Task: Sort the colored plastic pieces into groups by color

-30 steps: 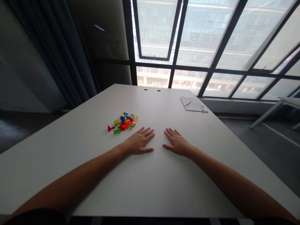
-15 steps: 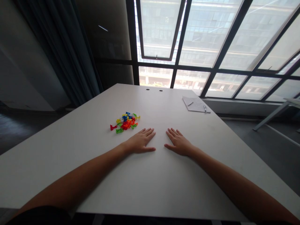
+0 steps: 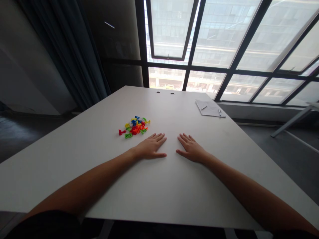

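Bright plastic pieces (image 3: 134, 126) in red, orange, yellow, green and blue on a pale grey tabletop (image 3: 74, 172).

Within the heap, a red piece (image 3: 122, 132) sits at nine o'clock, a green piece (image 3: 128, 135) near seven, a blue piece (image 3: 134, 122) near twelve, and orange-red pieces (image 3: 135, 131) at its centre. Across the view, a white paper sheet (image 3: 210, 108) lies at one o'clock, black window frames (image 3: 191, 64) form a grid of pale panes at twelve, and a dark teal curtain (image 3: 74, 49) hangs in vertical folds at ten.

2 hands (image 3: 150, 148) (image 3: 191, 150), 2 pens (image 3: 204, 107) (image 3: 219, 113), 1 paper sheet (image 3: 211, 110)
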Tool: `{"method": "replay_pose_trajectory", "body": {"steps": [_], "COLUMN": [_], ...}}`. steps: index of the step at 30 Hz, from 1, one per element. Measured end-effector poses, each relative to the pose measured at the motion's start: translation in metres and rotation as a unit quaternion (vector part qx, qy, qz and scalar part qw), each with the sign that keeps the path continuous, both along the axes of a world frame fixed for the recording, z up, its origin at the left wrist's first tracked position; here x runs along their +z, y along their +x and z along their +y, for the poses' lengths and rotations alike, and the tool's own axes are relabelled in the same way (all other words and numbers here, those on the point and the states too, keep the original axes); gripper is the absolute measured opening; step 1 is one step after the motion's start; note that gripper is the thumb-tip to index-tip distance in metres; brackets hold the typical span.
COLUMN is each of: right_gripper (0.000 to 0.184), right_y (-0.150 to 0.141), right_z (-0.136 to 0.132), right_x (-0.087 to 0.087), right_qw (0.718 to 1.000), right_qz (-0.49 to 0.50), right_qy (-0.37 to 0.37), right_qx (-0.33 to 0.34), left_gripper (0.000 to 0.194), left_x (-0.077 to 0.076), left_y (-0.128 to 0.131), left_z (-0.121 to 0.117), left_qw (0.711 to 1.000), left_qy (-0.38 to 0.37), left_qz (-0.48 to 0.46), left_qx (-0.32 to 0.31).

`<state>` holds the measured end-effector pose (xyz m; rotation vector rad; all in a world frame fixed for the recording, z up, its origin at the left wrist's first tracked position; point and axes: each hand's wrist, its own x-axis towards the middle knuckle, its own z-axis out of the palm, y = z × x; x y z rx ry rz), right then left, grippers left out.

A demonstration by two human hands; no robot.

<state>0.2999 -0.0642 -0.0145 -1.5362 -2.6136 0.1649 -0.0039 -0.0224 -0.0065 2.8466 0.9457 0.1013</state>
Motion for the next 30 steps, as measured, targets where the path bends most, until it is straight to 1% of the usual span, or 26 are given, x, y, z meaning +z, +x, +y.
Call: {"method": "replay_pose_trajectory", "body": {"steps": [6,9,11,13,14,17,19,24,30], "right_gripper": [0.093,0.088,0.084,0.086,0.089,0.096,0.096,0.093,0.094], "right_y": [0.0013,0.0009,0.0004,-0.0001,-0.0002,0.0001,0.0010,0.0025,0.0011], "right_z": [0.0010,0.0006,-0.0005,-0.0016,-0.0020,-0.0017,-0.0005,0.0015,0.0010], "right_x": [-0.0018,-0.0014,-0.0008,-0.0002,-0.0001,-0.0011,-0.0027,-0.0048,-0.0011], "right_qw": [1.000,1.000,0.999,0.997,0.997,1.000,1.000,1.000,1.000], "right_qz": [0.007,0.013,0.027,0.036,0.033,0.005,-0.003,0.007,0.000], "right_qy": [0.009,0.014,0.037,0.065,0.066,0.017,-0.004,0.009,0.001], "right_qx": [0.003,0.006,0.000,-0.008,-0.010,-0.003,-0.004,-0.005,-0.004], "left_gripper": [0.103,0.107,0.111,0.109,0.107,0.102,0.101,0.100,0.102], "left_x": [0.0026,0.0034,0.0035,0.0029,0.0023,-0.0004,-0.0022,-0.0039,-0.0017], "left_y": [0.0008,0.0012,0.0014,0.0013,0.0012,0.0003,-0.0005,-0.0012,-0.0012], "left_z": [-0.0020,-0.0037,-0.0042,-0.0038,-0.0033,-0.0012,-0.0001,0.0003,0.0006], "left_qw": [1.000,1.000,0.999,0.999,0.999,1.000,1.000,1.000,1.000], "left_qy": [-0.004,0.022,0.040,0.032,0.020,0.002,0.005,0.004,-0.005], "left_qz": [0.010,-0.010,-0.022,-0.011,-0.001,0.010,0.001,-0.004,-0.001], "left_qx": [0.004,0.013,0.025,0.027,0.025,0.017,0.016,0.017,0.025]}}
